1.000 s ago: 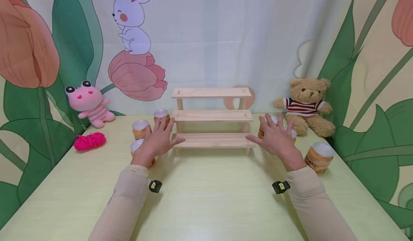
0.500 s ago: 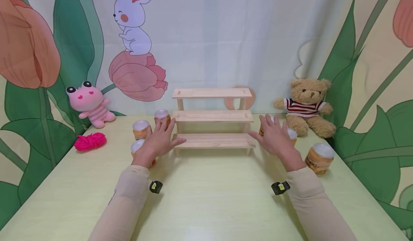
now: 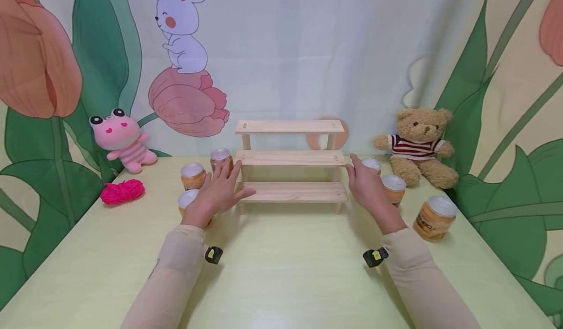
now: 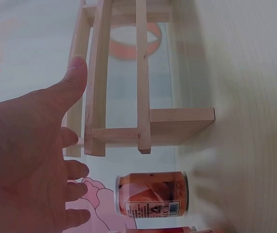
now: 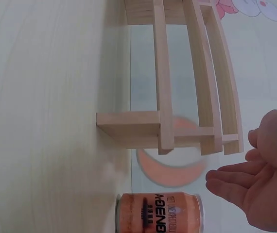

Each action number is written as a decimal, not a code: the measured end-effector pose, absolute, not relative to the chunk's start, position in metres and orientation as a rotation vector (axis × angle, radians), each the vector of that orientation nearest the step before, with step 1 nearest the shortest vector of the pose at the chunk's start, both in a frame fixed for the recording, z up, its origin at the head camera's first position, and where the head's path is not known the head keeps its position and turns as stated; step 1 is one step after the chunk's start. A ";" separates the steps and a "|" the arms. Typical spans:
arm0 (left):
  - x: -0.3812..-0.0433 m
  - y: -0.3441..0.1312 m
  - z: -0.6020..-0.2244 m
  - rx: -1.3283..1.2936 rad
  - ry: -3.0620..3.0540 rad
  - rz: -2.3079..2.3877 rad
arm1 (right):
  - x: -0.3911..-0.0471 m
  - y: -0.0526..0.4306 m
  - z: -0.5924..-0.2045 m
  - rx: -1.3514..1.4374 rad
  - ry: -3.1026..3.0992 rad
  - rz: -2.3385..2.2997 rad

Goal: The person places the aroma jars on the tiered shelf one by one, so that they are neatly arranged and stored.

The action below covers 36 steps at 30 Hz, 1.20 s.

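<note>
Beside wooden shelf (image 3: 290, 158) | can (image 5: 159, 213) lettered "BENB" | left hand (image 3: 216, 189) spread | right hand (image 3: 368, 185) loosely bent

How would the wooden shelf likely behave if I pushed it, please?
The wooden shelf looks likely to stay rigid, its straight tiers showing no sag. Its thin, open build suggests it is fairly light, so it may slide.

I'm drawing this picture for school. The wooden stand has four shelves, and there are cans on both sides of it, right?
Not quite: the wooden stand has three shelves, not four, as the head view shows. There are cans on both sides of it.
</note>
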<state>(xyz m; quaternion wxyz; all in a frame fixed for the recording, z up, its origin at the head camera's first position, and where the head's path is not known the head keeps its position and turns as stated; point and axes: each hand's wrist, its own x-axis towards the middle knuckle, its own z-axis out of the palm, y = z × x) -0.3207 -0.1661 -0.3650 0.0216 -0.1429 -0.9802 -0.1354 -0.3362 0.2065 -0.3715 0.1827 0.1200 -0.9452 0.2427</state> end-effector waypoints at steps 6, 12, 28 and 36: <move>-0.320 -0.169 -0.365 -0.440 -3.051 -0.439 | -0.341 0.195 -0.376 0.305 -2.667 0.803; -0.323 -0.169 -0.365 -0.448 -3.061 -0.453 | -0.344 0.191 -0.384 0.294 -2.676 0.799; -0.323 -0.164 -0.373 -0.502 -3.042 -0.773 | -0.355 0.191 -0.402 0.351 -2.544 0.986; -0.324 -0.165 -0.375 -0.541 -3.035 -0.776 | -0.362 0.186 -0.403 0.337 -2.550 0.995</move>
